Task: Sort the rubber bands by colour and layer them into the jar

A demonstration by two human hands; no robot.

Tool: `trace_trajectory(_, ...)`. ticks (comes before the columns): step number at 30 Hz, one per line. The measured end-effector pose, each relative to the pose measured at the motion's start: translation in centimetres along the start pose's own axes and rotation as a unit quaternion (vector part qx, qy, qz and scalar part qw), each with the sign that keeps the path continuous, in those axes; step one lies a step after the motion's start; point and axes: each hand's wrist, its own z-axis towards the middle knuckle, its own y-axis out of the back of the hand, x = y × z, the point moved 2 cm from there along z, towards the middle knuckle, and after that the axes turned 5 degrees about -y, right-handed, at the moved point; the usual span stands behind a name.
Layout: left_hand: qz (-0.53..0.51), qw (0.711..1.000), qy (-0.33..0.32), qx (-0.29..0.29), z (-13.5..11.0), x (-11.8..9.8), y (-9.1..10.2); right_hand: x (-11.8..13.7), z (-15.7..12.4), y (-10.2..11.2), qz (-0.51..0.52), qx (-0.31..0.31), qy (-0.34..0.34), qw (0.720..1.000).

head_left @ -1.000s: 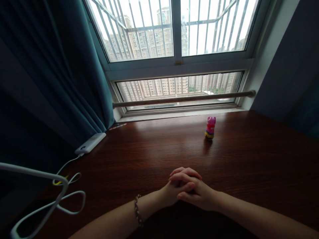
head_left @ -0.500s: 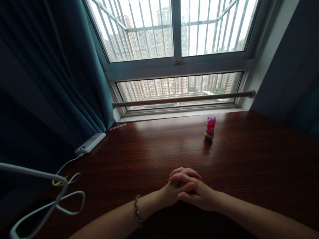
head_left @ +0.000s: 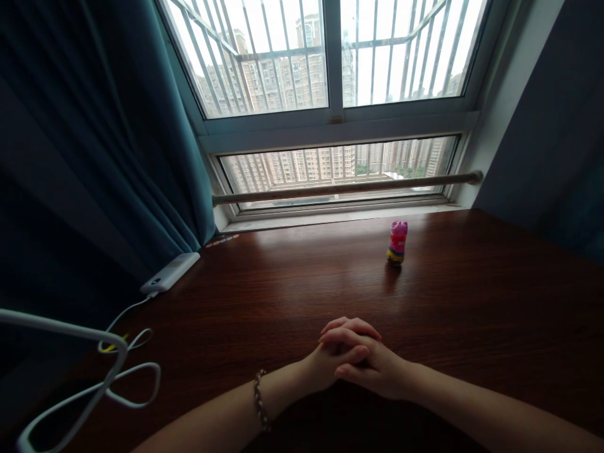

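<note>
My left hand [head_left: 321, 368] and my right hand [head_left: 380, 368] are clasped together just above or on the dark brown wooden tabletop [head_left: 283, 283], fingers laced and closed around each other. No object shows between them; the inside of the palms is hidden. A braided bracelet [head_left: 259, 399] circles my left wrist. Beyond my hands, to the right, a small pink figure [head_left: 397, 242] with a red middle and a yellow and blue base stands upright, apart from both hands.
At the left edge lies a white power bank or similar device [head_left: 172, 272] with a white cable [head_left: 134, 305] plugged in. A thicker white bent tube or cord [head_left: 70, 327] rises in the near left corner. A blue curtain [head_left: 155, 157] and a window with a rail [head_left: 349, 187] border the far side.
</note>
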Motion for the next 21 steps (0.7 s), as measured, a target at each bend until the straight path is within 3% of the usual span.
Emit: trace_trajectory(21, -0.01, 1.0, 0.006, -0.004, 0.02, -0.31, 0.07, 0.04, 0.05, -0.01, 0.004, -0.003, -0.002, 1.0)
